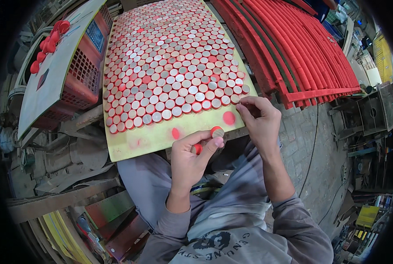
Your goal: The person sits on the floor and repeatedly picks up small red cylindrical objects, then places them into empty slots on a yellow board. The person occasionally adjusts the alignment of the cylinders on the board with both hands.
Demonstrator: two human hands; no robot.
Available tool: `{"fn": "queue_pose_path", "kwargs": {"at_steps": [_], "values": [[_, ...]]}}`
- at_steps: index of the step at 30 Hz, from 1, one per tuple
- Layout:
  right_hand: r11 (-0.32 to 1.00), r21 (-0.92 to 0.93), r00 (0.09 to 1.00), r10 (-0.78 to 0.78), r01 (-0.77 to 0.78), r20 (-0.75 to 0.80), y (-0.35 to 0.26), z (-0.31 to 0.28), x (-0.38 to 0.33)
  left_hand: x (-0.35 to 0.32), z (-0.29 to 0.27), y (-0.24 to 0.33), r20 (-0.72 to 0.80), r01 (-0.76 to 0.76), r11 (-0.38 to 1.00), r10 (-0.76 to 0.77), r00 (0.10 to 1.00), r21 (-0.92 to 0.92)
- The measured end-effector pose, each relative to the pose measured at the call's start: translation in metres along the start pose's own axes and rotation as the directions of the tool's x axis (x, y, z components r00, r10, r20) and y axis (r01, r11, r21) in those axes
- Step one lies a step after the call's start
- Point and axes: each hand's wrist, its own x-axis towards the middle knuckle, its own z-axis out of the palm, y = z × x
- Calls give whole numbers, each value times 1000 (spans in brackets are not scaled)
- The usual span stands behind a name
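Note:
My left hand (190,160) is closed round a round wooden piece (217,132) with a bare top and red sides, held between thumb and fingers. A second red piece (197,149) shows within the curled fingers. At the near right corner of the pale yellow board (148,143), my right hand (262,121) pinches a similar round piece (235,99) at the end of the front row. Rows of these red-sided pieces (161,75) stand closely packed over the board. Red paint spots (229,117) mark its bare front strip.
On the left, a pale panel (51,83) with several red pieces (49,44) leans over red plastic crates (80,72). Long red-painted strips (293,53) lie on a rack at the right. Planks (64,198) are stacked low at left; a cable (313,149) crosses the paved floor.

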Motion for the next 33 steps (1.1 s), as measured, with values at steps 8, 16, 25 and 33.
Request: {"fn": "queue_pose_path", "kwargs": {"at_steps": [8, 16, 25, 33], "values": [[906, 278, 815, -411, 318, 408, -44, -37, -20, -2, 4, -12, 143, 59, 993, -44, 989, -104], [994, 105, 997, 47, -41, -54, 5, -13, -13, -1, 1, -9, 283, 176, 922, -77, 956, -345], [991, -135, 997, -29, 19, -67, 1, -8, -4, -5, 2, -2, 329, 96, 967, -13, 944, -236], [983, -73, 982, 158, -166, -107, 1, -4, 1, -4, 1, -8, 346, 172, 925, -47, 937, -340]]}}
